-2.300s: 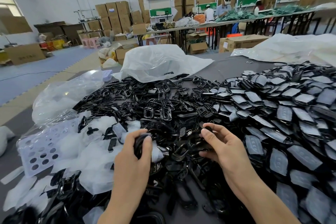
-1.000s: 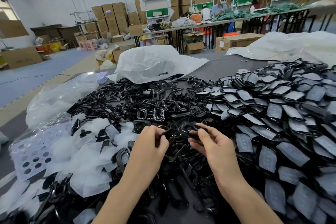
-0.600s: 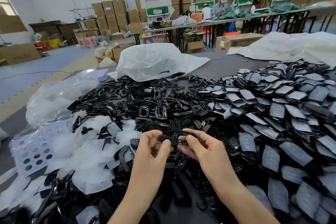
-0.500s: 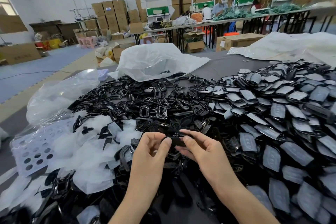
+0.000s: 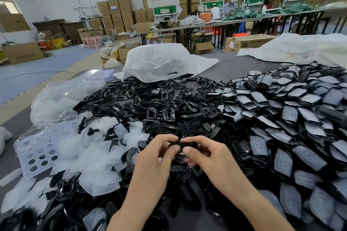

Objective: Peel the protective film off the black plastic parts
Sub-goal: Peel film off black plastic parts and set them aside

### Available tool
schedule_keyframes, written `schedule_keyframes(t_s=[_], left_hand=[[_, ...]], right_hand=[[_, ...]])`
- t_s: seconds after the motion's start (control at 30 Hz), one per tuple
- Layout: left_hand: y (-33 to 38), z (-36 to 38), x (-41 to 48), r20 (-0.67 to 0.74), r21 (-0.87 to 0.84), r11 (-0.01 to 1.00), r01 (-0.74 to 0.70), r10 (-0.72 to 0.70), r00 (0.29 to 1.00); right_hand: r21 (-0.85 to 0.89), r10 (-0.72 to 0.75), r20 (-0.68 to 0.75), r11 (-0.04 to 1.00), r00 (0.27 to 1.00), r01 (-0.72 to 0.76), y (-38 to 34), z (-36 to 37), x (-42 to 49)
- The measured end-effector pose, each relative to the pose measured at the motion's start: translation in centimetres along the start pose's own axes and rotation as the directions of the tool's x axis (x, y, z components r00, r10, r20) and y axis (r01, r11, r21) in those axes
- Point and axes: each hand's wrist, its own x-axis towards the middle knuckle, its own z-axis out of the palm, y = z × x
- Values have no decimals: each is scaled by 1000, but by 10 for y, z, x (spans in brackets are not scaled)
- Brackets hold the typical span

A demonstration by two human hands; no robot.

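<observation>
Near the middle of the table, the left hand and right hand together pinched one small black part above the heap of bare black frames; film-covered parts lay piled to the right.

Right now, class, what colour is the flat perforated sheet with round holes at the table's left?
Pale lilac perforated sheet, clearest in the head view.

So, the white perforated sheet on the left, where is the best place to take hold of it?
Probably its near left corner, coming from the left. The perforated sheet lies flat with that edge bare, while its right side is buried under peeled film and black parts. A pinch at the open edge should lift it.
</observation>
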Motion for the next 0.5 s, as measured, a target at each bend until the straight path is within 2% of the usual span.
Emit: schedule_keyframes(t_s=[0.13,0.3,0.37,0.43,0.5], left_hand=[[-3,-1,-3,-42,278,946,-169,188,981],[-17,-20,18,-143,511,857,-66,161,977],[-24,-30,34,-139,590,807,14,84,987],[-32,-37,51,-60,638,760,125,-112,992],[-37,-40,65,30,687,696,207,-312,950]], right_hand=[[-111,-38,-153,994,987,22,6,0,2],[-86,-58,-318,996,946,33,8,-11,8],[-84,-53,-328,996,943,26,9,-11,8],[-82,-53,-319,996,946,28,10,-9,8],[-84,-55,-304,996,951,31,11,-8,6]])
